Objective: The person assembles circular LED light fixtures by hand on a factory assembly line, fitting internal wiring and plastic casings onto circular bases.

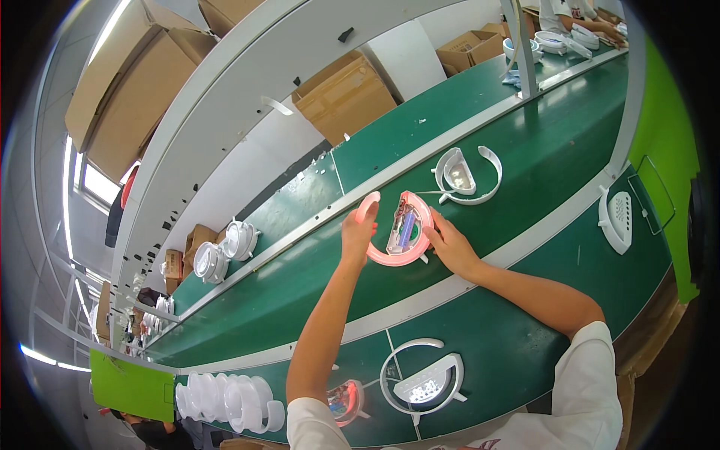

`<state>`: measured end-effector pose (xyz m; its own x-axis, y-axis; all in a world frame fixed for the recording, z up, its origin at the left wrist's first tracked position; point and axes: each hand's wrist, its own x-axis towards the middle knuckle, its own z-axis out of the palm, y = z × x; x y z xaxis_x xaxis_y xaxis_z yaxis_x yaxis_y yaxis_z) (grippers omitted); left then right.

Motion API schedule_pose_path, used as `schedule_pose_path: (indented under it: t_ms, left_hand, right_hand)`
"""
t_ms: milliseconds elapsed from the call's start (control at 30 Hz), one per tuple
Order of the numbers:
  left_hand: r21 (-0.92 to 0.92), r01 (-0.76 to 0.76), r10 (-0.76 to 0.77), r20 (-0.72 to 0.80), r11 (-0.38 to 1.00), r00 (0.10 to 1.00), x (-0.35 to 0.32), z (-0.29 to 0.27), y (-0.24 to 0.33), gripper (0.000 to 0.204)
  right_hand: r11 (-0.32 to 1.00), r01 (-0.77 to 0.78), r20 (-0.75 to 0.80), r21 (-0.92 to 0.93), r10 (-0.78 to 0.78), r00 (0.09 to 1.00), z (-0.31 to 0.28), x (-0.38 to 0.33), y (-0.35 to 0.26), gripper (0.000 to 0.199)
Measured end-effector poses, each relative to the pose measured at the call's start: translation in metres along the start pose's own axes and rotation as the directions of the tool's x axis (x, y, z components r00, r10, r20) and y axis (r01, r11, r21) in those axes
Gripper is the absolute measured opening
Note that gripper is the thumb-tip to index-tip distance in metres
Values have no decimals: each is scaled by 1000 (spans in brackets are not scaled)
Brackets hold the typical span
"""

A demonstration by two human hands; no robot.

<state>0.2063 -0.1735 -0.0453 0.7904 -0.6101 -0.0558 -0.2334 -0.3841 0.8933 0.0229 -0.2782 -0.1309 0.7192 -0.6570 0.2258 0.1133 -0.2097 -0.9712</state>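
Observation:
Both hands hold a C-shaped ring housing, lit pinkish red (393,259), above the green work surface. Within its half-round inner part show a purple cylinder, wires and a bit of green. My left hand (358,234) grips the ring's left arm, thumb along its upper end. At its right side my right hand (451,246) closes its fingers on the rim. Just beyond lies a white open ring with a half-round cup (459,174). Nearer me sit another white ring housing with a bright half-round part (426,384) and a reddish lit unit (346,401), partly hidden by my left arm.
White ring shells (232,401) stand in a row at lower left. A perforated half-round white piece (619,223) lies at right. Metal rails (360,193) cross the green bench. Beyond are cardboard boxes (346,94), white round units (211,262) and a co-worker's arm (583,26).

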Motion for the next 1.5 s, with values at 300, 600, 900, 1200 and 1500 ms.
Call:
schedule_pose_path:
  t_ms: [300,600,900,1200,1500]
  left_hand:
    - [2,-59,59,-32,998,998,22,32,-19,37]
    - [-185,187,-140,238,965,961,68,57,-7,53]
    - [72,-134,117,205,988,972,-16,-23,-23,42]
    - [291,25,-52,87,956,995,-240,-203,-34,31]
    - [458,235,-226,-76,857,971,-374,-210,-113,44]
  right_hand:
    - [993,-100,77,60,95,992,-34,28,-14,45]
    - [888,-201,113,-414,269,956,-75,45,-42,60]
    - [594,-216,7,-775,350,937,-84,42,-87,67]
    - [673,439,531,-595,-80,844,-31,-59,-167,36]
    - [438,874,951,-211,-113,286,-1,-192,-159,42]
